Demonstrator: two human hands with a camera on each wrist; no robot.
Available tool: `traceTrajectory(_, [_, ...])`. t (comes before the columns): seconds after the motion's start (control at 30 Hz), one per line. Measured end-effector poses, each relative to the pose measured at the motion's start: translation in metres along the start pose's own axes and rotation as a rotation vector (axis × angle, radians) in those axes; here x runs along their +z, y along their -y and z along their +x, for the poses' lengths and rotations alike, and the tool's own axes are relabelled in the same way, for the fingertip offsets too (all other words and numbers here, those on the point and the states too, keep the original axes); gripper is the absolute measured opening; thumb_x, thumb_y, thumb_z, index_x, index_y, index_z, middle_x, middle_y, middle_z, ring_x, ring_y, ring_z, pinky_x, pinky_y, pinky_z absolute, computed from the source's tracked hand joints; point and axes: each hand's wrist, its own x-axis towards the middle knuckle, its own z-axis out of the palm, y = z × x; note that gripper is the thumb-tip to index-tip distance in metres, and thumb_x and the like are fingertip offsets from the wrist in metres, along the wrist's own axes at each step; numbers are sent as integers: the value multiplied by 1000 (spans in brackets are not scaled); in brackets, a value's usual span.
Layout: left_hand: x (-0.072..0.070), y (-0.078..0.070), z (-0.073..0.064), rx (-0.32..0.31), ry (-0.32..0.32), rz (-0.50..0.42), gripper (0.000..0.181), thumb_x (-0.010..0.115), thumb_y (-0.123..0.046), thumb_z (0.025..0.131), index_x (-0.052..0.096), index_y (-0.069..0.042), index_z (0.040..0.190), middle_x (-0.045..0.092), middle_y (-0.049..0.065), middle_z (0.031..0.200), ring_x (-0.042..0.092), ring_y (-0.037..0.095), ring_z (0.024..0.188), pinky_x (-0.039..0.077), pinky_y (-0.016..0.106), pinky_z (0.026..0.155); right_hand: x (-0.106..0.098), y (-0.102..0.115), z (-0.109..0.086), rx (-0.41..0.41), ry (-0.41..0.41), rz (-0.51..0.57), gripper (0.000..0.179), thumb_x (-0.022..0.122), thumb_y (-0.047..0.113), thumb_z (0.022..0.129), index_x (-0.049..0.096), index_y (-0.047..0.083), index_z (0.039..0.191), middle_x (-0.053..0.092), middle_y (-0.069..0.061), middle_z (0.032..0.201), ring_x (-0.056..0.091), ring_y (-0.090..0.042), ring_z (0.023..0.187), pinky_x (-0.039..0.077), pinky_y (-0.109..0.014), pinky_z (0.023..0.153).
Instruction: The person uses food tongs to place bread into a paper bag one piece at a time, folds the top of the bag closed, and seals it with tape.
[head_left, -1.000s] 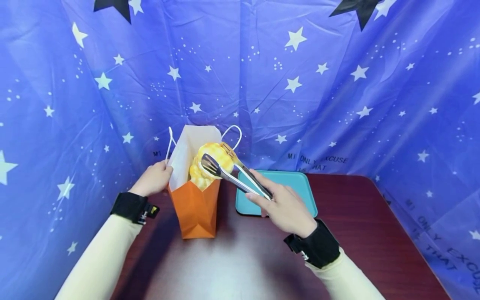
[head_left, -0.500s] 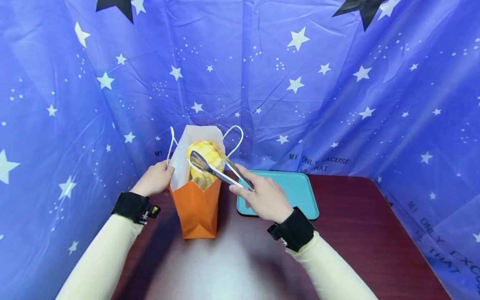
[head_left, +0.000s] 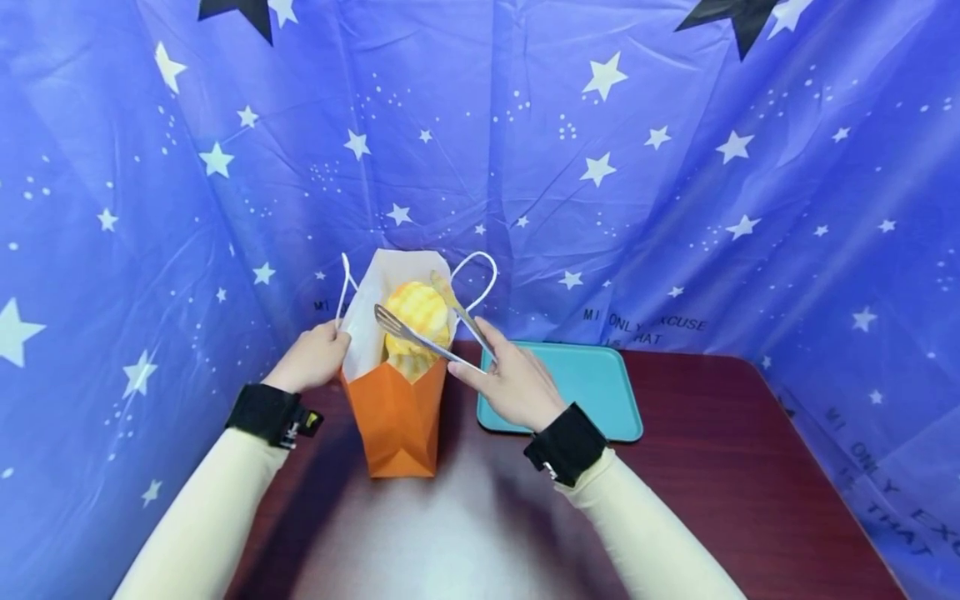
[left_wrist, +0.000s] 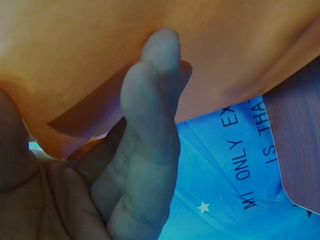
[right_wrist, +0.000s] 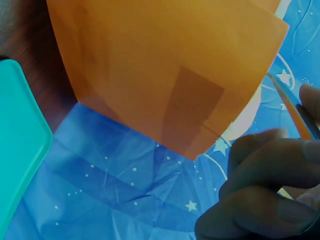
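An orange paper bag (head_left: 397,417) with a white inside stands upright on the table. My left hand (head_left: 311,358) pinches its left rim; in the left wrist view, the bag's orange side (left_wrist: 90,45) lies against my fingers (left_wrist: 150,115). In my right hand (head_left: 521,383) I hold metal tongs (head_left: 461,312), their arms spread wide over the bag's mouth. Between the tong tips sits a round yellow bun (head_left: 417,308), with a gap visible at its right. More yellow bread (head_left: 411,364) shows beneath it, mostly hidden by the bag's front.
A turquoise tray (head_left: 592,383) lies on the dark red wooden table (head_left: 697,467), right of the bag and partly behind my right hand. White string handles (head_left: 491,271) stick up from the bag. A blue star-patterned curtain (head_left: 525,125) encloses the back and sides.
My right hand has moved left, carrying the bun on the tongs over and into the bag's mouth. The tong arms have spread apart around the bun. My left hand stays on the rim.
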Motion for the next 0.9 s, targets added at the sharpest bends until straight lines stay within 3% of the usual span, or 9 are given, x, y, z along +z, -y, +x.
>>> traceTrajectory(0.47, [-1,1,3,10,-2,-10,48,28,-26,108,51,-1,143,71,24,101,72,21,62,62,37,59,1,-2,1,-1,2,65,77,65,58,97,35,28,161,37,3,64,34,-14,49,29,-29,49])
traceTrajectory(0.77, [-1,-1,2,7,-1,-11,48,27,-26,109,51,-2,143,70,27,114,73,19,69,62,35,60,0,-3,-4,-25,3,54,75,66,57,97,37,29,161,37,2,65,33,-14,51,29,-30,51])
traceTrajectory(0.9, [0,-1,1,10,-4,-12,47,27,-27,109,53,-3,140,71,27,112,73,20,70,62,35,60,0,-5,-6,-34,0,44,75,67,56,97,39,28,160,39,1,66,35,-15,52,30,-30,51])
